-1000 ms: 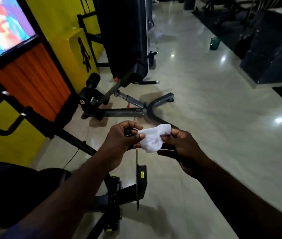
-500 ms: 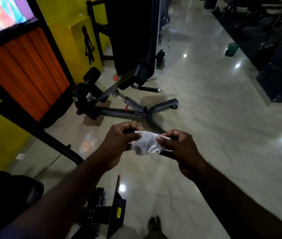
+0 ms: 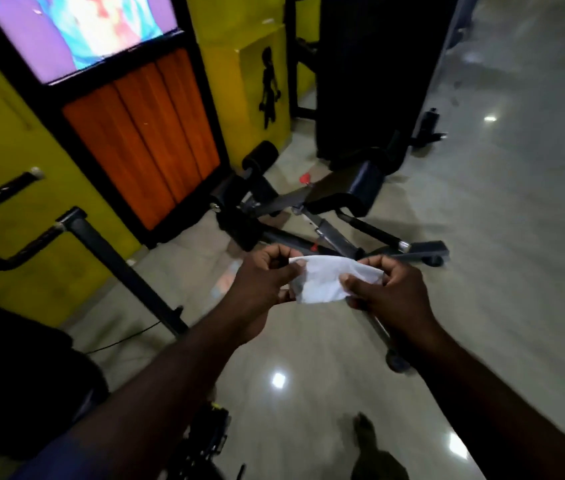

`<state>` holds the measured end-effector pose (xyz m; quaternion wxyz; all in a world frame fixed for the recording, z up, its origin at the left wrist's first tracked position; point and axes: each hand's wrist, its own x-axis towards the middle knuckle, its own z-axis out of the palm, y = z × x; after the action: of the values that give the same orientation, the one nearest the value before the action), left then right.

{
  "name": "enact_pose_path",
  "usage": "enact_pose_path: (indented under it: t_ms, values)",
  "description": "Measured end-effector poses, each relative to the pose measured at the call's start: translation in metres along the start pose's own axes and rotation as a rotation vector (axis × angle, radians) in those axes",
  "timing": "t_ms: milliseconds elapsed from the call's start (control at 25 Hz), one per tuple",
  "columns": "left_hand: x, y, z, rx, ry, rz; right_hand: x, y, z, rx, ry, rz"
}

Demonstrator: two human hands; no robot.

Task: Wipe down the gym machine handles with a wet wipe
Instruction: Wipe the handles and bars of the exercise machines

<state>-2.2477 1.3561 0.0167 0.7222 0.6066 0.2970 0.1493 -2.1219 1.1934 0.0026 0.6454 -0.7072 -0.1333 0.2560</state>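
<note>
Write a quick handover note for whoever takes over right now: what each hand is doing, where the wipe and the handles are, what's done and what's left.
Left hand: pinches the left end of the white wet wipe.
Right hand: pinches the right end; the wipe is stretched between both hands, in the air.
Black machine handles: off to the left by the yellow wall, apart from the wipe.
Done: wipe is out and partly unfolded.
Left: no handle is touched yet; all the wiping remains.
</note>
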Motion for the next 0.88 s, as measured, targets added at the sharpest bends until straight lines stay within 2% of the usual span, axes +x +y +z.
enact_pose_path:
  t_ms: [40, 160, 240, 320, 400, 440, 520, 680, 800, 880]
  values:
    - [0.016, 0.004, -0.008, -0.005, 0.058, 0.003, 0.030, -0.001, 0.009, 0.075, -0.104, 0.037]
    - [0.054, 0.019, -0.037, -0.012, 0.280, -0.034, 0.110, -0.017, 0.047, 0.329, -0.465, 0.324]
    - [0.070, 0.028, -0.058, -0.021, 0.425, -0.017, 0.153, -0.019, 0.086, 0.317, -0.591, 0.381]
    - [0.075, 0.033, -0.079, -0.029, 0.562, -0.026, 0.176, -0.018, 0.132, 0.142, -0.526, 0.229]
    - [0.079, 0.038, -0.104, -0.081, 0.707, -0.008, 0.192, -0.021, 0.187, -0.183, -0.412, -0.100]
    - [0.080, 0.040, -0.117, -0.117, 0.770, 0.012, 0.192, -0.029, 0.214, -0.294, -0.413, -0.274]
    - [0.084, 0.044, -0.149, -0.191, 0.900, 0.048, 0.185, -0.044, 0.269, -0.328, -0.519, -0.527]
    - [0.093, 0.060, -0.227, -0.340, 1.045, 0.149, 0.176, -0.057, 0.367, -0.272, -0.808, -0.740]
    - [0.102, 0.074, -0.296, -0.514, 1.027, 0.173, 0.186, -0.056, 0.446, -0.347, -1.058, -0.762]
    - [0.111, 0.079, -0.342, -0.524, 0.967, 0.184, 0.198, -0.054, 0.497, -0.350, -1.084, -0.747]
